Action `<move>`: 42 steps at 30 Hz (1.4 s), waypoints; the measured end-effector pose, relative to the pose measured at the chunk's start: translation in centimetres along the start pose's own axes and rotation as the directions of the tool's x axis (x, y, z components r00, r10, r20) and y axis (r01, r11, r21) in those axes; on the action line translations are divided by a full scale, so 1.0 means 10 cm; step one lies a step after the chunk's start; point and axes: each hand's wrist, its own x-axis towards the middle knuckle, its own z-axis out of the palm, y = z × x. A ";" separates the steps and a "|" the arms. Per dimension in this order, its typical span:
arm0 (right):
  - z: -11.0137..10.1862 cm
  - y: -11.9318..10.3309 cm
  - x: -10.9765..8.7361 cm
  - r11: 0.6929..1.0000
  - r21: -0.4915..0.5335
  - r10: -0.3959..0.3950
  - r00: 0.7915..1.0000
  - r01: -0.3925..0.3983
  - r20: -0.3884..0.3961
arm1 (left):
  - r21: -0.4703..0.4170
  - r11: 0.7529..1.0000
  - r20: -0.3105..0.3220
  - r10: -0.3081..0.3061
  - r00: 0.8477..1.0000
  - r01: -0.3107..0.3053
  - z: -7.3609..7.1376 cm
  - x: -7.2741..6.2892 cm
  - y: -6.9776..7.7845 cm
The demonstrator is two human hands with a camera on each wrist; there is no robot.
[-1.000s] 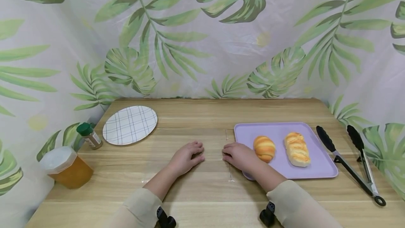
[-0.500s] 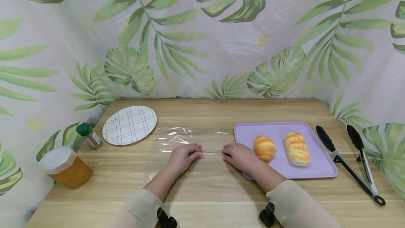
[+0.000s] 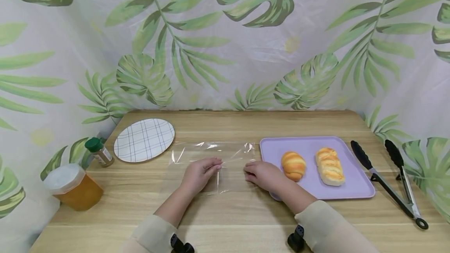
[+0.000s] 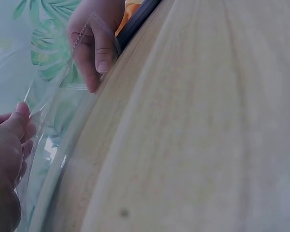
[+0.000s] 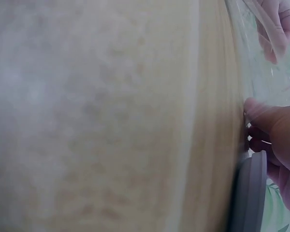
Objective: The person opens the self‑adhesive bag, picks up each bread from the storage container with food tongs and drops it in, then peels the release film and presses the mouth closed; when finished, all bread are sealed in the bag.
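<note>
Film [image 3: 232,155], clear and glossy, lies across the middle of the table [image 3: 225,218], between the hands and a little beyond them. It spreads from near the plate [image 3: 144,139] to just beside the tray [image 3: 311,189]; its long axis seems to run left to right, the same way the hands are set apart, though its see-through near edge is hard to follow.

The left hand [image 3: 198,173] pinches the film between thumb and fingers, well in from its left end, and the left wrist view shows the sheet raised off the wood there. The right hand [image 3: 266,175] holds it close to its right end, fingers bent down near the table; how firm that pinch is cannot be told. Bright creases cross the stretch between the two grips, and the hands face each other over that gap.

The right hand is the nearer to the tray: its wrist crosses the tray's left part, just beside the bun [image 3: 293,166]. The loaf [image 3: 330,166] lies farther right, its long axis pointing away from the hands. Tongs [image 3: 390,191] lie spread past the tray. The left hand is nearer the plate, with the shaker [image 3: 102,155] and jar [image 3: 79,191] well apart to its left.
</note>
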 end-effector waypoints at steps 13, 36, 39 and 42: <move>0.01 0.02 -0.02 0.999 -0.033 -0.032 0.999 0.031 -0.033 | 0.040 0.984 -0.099 0.178 0.979 -0.174 -0.17 0.04 0.14; -0.28 0.05 -0.28 0.974 0.182 0.169 0.966 -0.134 -0.194 | -0.043 0.992 -0.196 0.111 0.974 -0.122 -0.05 -0.04 -0.02; -0.40 0.13 -0.47 0.960 0.219 0.231 0.937 -0.176 -0.261 | -0.040 0.991 -0.198 0.117 0.973 -0.127 -0.06 -0.04 -0.02; -0.52 0.27 -0.70 0.939 0.253 0.305 0.903 -0.233 -0.302 | -0.034 0.991 -0.205 0.118 0.972 -0.128 -0.08 -0.05 -0.03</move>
